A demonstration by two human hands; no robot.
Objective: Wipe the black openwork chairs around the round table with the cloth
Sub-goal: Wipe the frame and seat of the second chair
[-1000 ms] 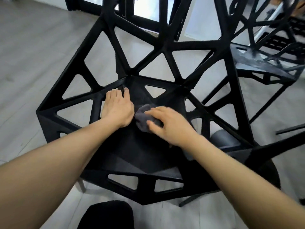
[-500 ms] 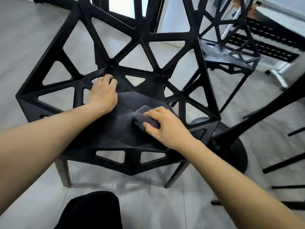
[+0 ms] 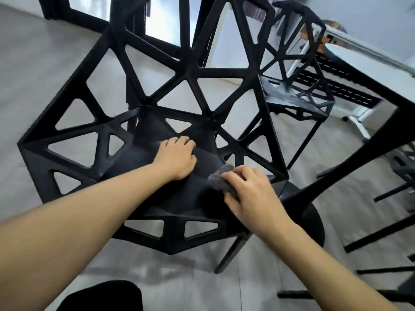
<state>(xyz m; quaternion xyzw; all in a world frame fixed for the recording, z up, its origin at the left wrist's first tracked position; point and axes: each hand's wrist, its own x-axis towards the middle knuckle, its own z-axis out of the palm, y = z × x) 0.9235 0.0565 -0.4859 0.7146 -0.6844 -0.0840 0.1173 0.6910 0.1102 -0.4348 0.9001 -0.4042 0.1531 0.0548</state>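
The right hand [image 3: 251, 189], fingers curled on the grey cloth [image 3: 221, 179], has slid to the seat's right edge; the left hand [image 3: 176, 157] now braces mid-seat on the chair [image 3: 193, 70], fingers bent, holding nothing; wiping continues.

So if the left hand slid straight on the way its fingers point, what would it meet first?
Probably the rear of the black openwork chair: the left hand lies on the seat, fingers pointing towards the latticed backrest just beyond. Depth is unclear.
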